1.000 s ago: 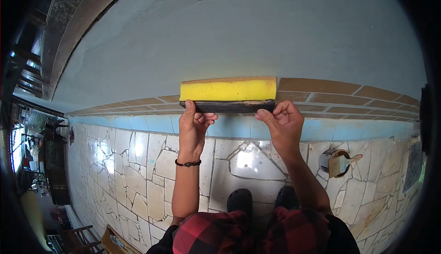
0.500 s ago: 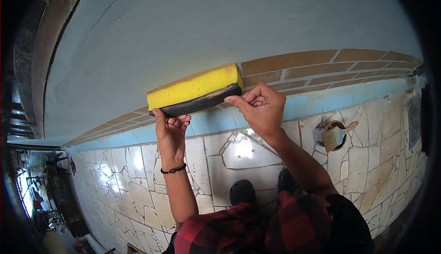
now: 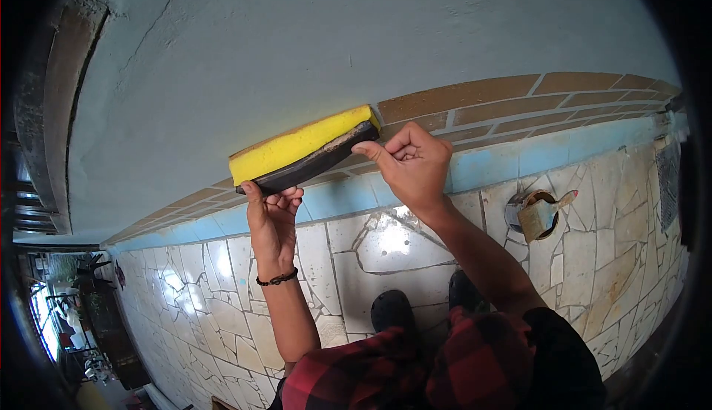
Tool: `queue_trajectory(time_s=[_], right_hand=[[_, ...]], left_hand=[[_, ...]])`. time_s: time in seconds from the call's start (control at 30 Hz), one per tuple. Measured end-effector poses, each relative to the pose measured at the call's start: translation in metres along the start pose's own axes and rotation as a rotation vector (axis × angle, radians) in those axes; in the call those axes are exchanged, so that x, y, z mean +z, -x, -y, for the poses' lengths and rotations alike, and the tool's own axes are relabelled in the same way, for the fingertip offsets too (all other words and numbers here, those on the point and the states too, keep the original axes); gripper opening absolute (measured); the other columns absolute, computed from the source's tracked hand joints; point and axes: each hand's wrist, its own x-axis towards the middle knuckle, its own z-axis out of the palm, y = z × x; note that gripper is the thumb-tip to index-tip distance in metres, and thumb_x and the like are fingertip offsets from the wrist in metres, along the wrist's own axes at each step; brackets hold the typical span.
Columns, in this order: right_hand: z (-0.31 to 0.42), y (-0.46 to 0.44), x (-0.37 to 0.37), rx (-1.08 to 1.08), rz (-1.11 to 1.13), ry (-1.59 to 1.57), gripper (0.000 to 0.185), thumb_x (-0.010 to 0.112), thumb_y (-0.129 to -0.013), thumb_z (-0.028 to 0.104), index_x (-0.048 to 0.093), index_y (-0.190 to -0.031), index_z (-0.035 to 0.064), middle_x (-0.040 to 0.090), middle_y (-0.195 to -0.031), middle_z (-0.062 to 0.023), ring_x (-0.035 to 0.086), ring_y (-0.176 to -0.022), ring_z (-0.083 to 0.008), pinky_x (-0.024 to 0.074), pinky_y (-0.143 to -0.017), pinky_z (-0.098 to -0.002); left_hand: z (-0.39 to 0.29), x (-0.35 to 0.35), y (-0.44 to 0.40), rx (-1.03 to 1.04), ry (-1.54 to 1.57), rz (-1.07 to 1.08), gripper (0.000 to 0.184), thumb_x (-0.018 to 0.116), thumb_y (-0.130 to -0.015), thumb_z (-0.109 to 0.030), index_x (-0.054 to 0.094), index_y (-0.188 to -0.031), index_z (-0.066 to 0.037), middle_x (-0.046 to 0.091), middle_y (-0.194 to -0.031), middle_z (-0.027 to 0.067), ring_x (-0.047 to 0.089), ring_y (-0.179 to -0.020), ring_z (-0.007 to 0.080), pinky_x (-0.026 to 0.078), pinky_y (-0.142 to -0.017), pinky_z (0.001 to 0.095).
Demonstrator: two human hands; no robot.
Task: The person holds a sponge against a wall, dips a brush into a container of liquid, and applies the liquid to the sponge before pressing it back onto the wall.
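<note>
A long yellow sponge block [image 3: 300, 143] with a dark, worn backing [image 3: 311, 167] is held lengthwise at the wall, its far face apparently touching the grey paint. My left hand [image 3: 273, 221] grips the backing near its left end, thumb on the near side and fingers curled beneath. At the other end my right hand [image 3: 414, 164] pinches the backing's edge between thumb and bent fingers. Just right of the sponge, brown brick shapes [image 3: 460, 100] with pale lines between them run along the wall. The face of the sponge toward the wall is mostly hidden.
A pale blue band [image 3: 482, 169] runs along the wall's foot. On the stone-patterned floor [image 3: 586, 262] stands an open can [image 3: 513, 213] with a paintbrush [image 3: 540, 219] across its mouth. My dark shoes [image 3: 391, 311] are below. Furniture [image 3: 104, 321] stands at far left.
The sponge looks thinner and more squashed toward the wall, especially at its right end. Both hands and the sponge have shifted slightly left in view.
</note>
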Motion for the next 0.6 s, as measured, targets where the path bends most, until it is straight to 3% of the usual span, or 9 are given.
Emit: queue_trajectory(time_s=[0.6], right_hand=[[0.0033,-0.0047,0.0027,-0.052,-0.062,0.034,0.041,0.090,-0.076,0.013,0.051,-0.062,0.0069,0.052,-0.051,0.0025,0.043,-0.049,0.0006,0.0338,-0.044,-0.0189]], left_hand=[[0.0001,-0.0009,-0.0009,-0.014,0.028,-0.009,0.063,0.056,-0.094,-0.063,0.062,-0.110,-0.002,0.070,-0.086,0.0115,0.069,-0.080,0.0214,0.055,-0.078,0.0312]])
